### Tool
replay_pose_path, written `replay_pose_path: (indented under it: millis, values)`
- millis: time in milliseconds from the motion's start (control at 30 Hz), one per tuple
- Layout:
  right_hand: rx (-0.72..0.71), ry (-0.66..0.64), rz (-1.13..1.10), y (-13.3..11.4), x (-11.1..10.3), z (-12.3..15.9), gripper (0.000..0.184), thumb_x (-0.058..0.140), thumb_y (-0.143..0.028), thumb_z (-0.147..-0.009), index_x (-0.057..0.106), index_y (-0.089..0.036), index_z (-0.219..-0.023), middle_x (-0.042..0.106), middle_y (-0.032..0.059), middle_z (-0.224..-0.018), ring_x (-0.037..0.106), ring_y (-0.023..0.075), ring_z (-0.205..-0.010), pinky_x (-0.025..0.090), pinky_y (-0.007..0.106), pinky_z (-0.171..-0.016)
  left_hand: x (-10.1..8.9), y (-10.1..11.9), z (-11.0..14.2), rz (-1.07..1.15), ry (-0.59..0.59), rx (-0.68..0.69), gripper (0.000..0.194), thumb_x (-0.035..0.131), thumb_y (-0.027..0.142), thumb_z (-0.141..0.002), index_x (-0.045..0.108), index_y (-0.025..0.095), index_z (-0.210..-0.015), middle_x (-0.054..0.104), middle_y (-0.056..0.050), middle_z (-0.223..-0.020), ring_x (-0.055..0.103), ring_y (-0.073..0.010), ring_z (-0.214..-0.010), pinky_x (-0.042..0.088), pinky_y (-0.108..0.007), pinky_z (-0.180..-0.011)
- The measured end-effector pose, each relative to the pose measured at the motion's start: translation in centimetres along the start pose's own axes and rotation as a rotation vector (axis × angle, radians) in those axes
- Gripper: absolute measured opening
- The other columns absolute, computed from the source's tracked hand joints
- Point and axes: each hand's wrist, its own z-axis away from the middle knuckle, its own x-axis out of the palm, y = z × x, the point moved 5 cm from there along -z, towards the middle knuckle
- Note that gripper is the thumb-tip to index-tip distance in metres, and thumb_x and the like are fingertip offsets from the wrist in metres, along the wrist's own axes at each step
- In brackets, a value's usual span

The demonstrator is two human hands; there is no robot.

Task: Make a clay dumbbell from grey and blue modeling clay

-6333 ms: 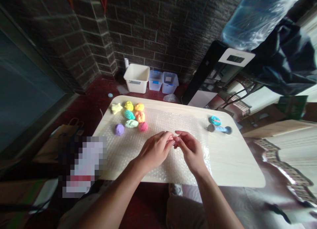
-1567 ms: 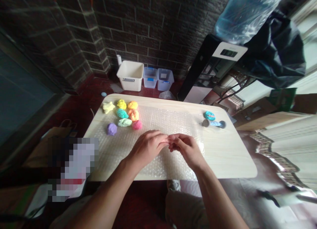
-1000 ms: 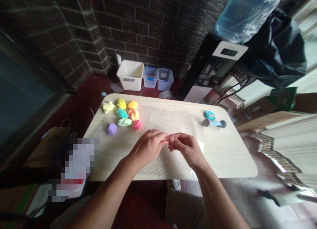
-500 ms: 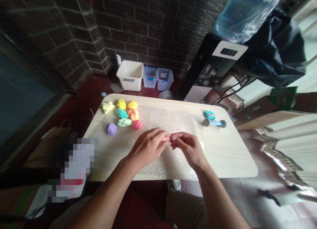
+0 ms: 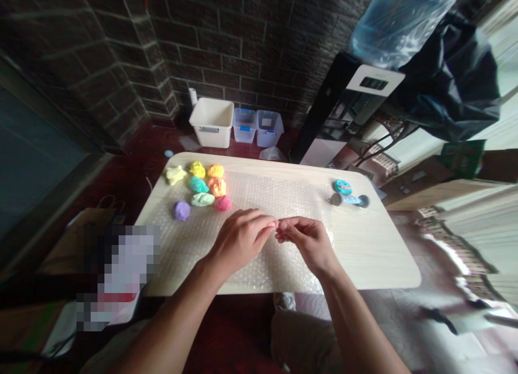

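Observation:
My left hand [image 5: 245,233] and my right hand [image 5: 305,239] meet fingertip to fingertip above a sheet of bubble wrap [image 5: 279,193]. Both are closed in a pinch; whatever lies between the fingertips is too small and hidden to name. To the left of my hands several soft clay lumps lie in a group: a pink lump [image 5: 223,203] closest to my left hand, an orange lump [image 5: 217,187], a pale green lump [image 5: 203,199], a teal lump [image 5: 198,184] and a purple lump [image 5: 182,210]. Yellow lumps [image 5: 197,169] sit behind them.
A turquoise clay piece [image 5: 342,187] with a reddish stripe and a dumbbell-shaped object [image 5: 350,201] lie at the right of the wooden table [image 5: 376,244]. Beyond it stand a white bin [image 5: 212,128], blue clear boxes [image 5: 245,127] and a water dispenser [image 5: 335,115].
The fingertips of both hands have drawn slightly closer together and shifted a little. The pale bit seen between them before is less visible now. Things on the table stay put.

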Motion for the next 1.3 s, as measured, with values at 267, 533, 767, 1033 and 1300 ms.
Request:
replay_pose_path:
  millis: [267, 533, 767, 1033, 1300]
  values:
    - [-0.028, -0.002, -0.035, -0.3, 0.2, 0.1, 0.023, 0.099, -0.040, -0.074, 0.088, -0.022, -0.085, 0.082, 0.0050, -0.078, 0.071, 0.0167, -0.069, 0.059, 0.032, -0.070, 0.2, -0.5, 0.0, 0.141, 0.019, -0.038, 0.019, 0.065, 0.023, -0.105, 0.079, 0.019, -0.093, 0.080, -0.005, -0.092, 0.073, -0.0199, -0.085, 0.053, -0.032, -0.076]
    - [0.150, -0.072, -0.218, 0.1, 0.5, 0.1, 0.027, 0.096, -0.042, -0.078, 0.087, -0.017, -0.085, 0.081, 0.0074, -0.077, 0.071, 0.0143, -0.067, 0.057, 0.026, -0.066, -0.4, -0.1, -0.2, 0.173, 0.099, -0.007, 0.015, 0.067, 0.022, -0.104, 0.082, 0.021, -0.102, 0.082, -0.005, -0.098, 0.074, -0.0197, -0.089, 0.054, -0.033, -0.079]
    - [0.214, -0.124, -0.301, 0.5, 0.5, 0.3, 0.027, 0.103, -0.036, -0.069, 0.083, -0.021, -0.077, 0.077, 0.0004, -0.068, 0.066, 0.0104, -0.061, 0.051, 0.020, -0.057, -0.5, 0.0, -0.3, 0.308, 0.081, 0.013, 0.015, 0.068, 0.019, -0.104, 0.083, 0.022, -0.107, 0.082, -0.004, -0.100, 0.074, -0.0176, -0.091, 0.055, -0.031, -0.082]
    - [0.275, -0.161, -0.363, 1.1, 1.6, 0.7, 0.045, 0.095, -0.059, -0.074, 0.075, -0.018, -0.076, 0.075, 0.0015, -0.070, 0.065, 0.0099, -0.056, 0.052, 0.018, -0.051, -0.3, 0.4, -0.5, 0.590, 0.076, -0.099, 0.015, 0.070, 0.022, -0.102, 0.085, 0.020, -0.108, 0.082, -0.007, -0.097, 0.076, -0.0191, -0.089, 0.059, -0.030, -0.080]
    - [0.208, -0.114, -0.301, 0.7, 2.1, 0.4, 0.048, 0.087, -0.063, -0.082, 0.075, -0.017, -0.077, 0.073, 0.0028, -0.070, 0.066, 0.0115, -0.054, 0.048, 0.020, -0.045, -0.3, 0.1, -0.5, 0.490, 0.116, -0.091, 0.016, 0.067, 0.022, -0.104, 0.084, 0.021, -0.104, 0.082, -0.007, -0.095, 0.075, -0.0193, -0.088, 0.059, -0.031, -0.080]
